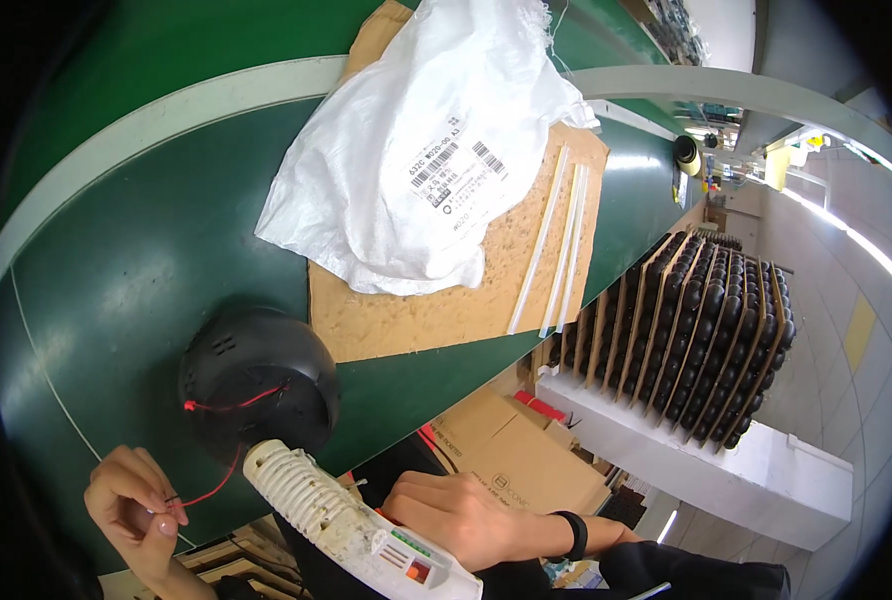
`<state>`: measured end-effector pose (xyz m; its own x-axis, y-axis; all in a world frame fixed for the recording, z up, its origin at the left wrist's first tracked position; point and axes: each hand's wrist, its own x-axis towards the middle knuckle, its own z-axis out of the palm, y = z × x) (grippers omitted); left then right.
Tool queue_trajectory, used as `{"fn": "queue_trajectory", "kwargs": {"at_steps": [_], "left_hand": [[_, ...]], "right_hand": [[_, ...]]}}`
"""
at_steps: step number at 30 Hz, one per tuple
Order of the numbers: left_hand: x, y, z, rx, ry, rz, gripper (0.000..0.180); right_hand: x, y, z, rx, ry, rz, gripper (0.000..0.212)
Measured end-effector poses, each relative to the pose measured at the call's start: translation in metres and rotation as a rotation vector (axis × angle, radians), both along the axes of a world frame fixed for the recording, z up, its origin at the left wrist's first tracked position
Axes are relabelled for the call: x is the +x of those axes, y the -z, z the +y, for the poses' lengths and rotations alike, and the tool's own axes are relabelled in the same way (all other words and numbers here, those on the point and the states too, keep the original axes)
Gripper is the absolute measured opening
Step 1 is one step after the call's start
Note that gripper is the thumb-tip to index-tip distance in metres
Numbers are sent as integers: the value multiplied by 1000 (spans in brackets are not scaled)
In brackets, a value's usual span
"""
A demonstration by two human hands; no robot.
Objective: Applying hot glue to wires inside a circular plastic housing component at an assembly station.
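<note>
My right hand (466, 515) is closed around a white hot glue gun (316, 505) with a ribbed, stained barrel and an orange switch. Its tip points at a black round housing (316, 350), which lies on the green worktop with its hollow side partly toward me. Two red wires (224, 487) show at the housing; one ends in a small red connector (191, 406) inside its outline. The other stretches to my left hand (134, 510), whose thumb and fingers pinch its end. Whether the gun's tip touches the housing, I cannot tell.
A white woven sack (386, 170) with a printed label lies on a brown cardboard sheet (366, 330). Beside it are several translucent glue sticks (541, 250). Right of the worktop (96, 300), black domes stand stacked between dividers (686, 340), and a cardboard box (516, 450) sits below the edge.
</note>
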<state>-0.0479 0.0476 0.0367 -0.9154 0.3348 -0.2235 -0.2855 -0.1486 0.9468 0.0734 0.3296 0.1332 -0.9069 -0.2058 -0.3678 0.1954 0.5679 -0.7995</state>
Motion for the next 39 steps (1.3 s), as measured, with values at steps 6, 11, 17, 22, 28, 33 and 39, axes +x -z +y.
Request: {"fn": "queue_trajectory", "kwargs": {"at_steps": [6,11,17,22,28,33,39], "left_hand": [[4,-4,-8,28,20,-22,32],[4,-8,-1,106,-6,-13,24],[10,-1,3,162,86,-27,31],[17,-2,-8,179,143,1,31],[21,0,-1,94,44,-75,47],[14,7,3,-438,167,133,64],[18,16,61,-506,256,411,135]], "right_hand": [[-4,-9,-4,2,-50,-74,23],[-2,-13,4,-79,-10,-40,29],[-8,-26,11,13,-47,-114,36],[-13,-31,3,22,-69,-116,37],[-11,-41,2,113,-24,-168,36],[-20,-54,-6,80,42,-179,37],[-10,-93,11,104,195,-189,20]]}}
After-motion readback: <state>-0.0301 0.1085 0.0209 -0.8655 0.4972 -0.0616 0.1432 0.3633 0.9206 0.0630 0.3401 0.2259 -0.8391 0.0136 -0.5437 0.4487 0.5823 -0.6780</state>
